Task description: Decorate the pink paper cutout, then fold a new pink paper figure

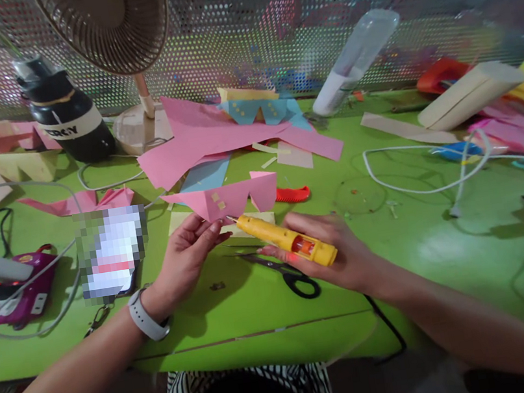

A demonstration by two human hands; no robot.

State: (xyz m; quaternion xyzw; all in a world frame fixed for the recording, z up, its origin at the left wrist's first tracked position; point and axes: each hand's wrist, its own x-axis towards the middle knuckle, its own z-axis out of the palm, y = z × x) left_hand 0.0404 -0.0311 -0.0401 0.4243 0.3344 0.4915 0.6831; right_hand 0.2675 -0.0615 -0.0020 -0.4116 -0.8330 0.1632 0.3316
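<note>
My left hand, with a pale watch strap at the wrist, pinches the lower edge of a pink folded paper piece. Small pale yellow paper squares sit on that piece. In my right hand is a yellow hot glue gun, its thin tip pointing left, close to the left fingertips and the paper's lower edge. Whether the tip touches the paper I cannot tell. Black-handled scissors lie on the green table under the glue gun, partly hidden by it. Behind the pink piece lies a red-handled object.
A phone and a purple power strip with cables are at left. Behind stand a black bottle and a fan. Pink sheets lie mid-back. A tilted clear bottle, cardboard roll and white cable are at right.
</note>
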